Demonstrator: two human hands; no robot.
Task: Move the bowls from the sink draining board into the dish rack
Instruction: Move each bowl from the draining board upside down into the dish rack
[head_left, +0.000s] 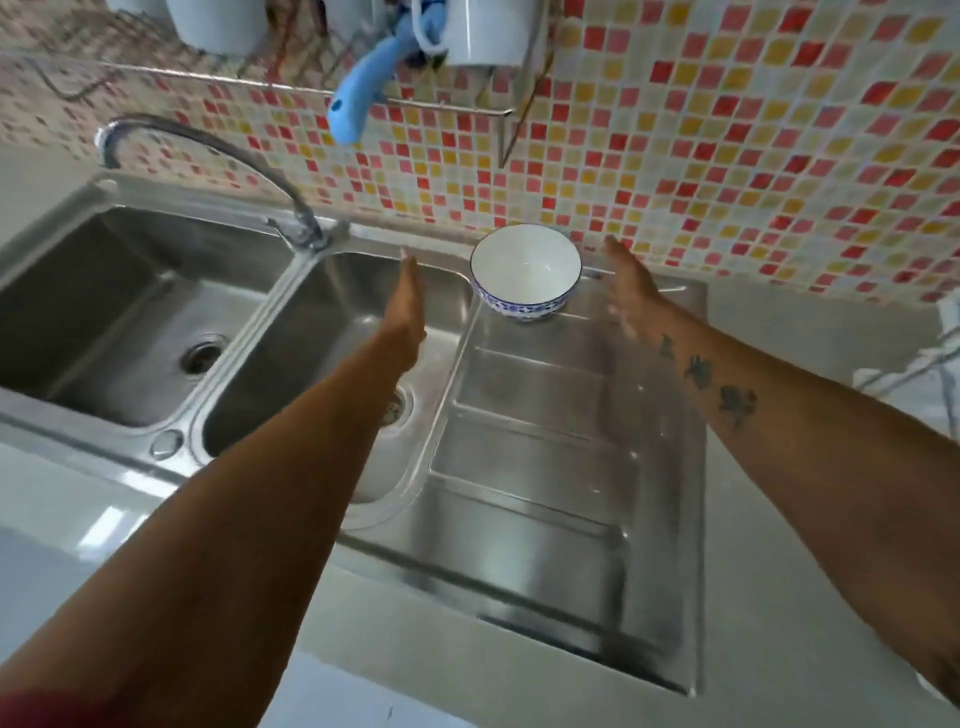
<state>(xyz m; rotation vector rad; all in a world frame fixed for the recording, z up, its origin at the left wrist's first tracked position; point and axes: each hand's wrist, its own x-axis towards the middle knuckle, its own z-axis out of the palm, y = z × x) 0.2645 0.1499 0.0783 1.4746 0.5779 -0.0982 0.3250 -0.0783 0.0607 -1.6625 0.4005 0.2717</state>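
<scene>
One white bowl (525, 270) with a blue patterned outside stands upright at the far left corner of the steel draining board (545, 467). My left hand (408, 306) is stretched out flat over the right sink basin, a short way left of the bowl and apart from it. My right hand (626, 283) is open on the bowl's right side, fingers spread, not touching it. Both hands hold nothing. A wire dish rack (311, 88) hangs on the tiled wall above the sink, with white cups in it.
A double steel sink (130, 312) lies to the left, with a curved tap (218, 156) between the basins. A blue handle (358, 98) hangs down from the wall rack. Grey countertop surrounds the sink. A wire object (914, 364) sits at the right edge.
</scene>
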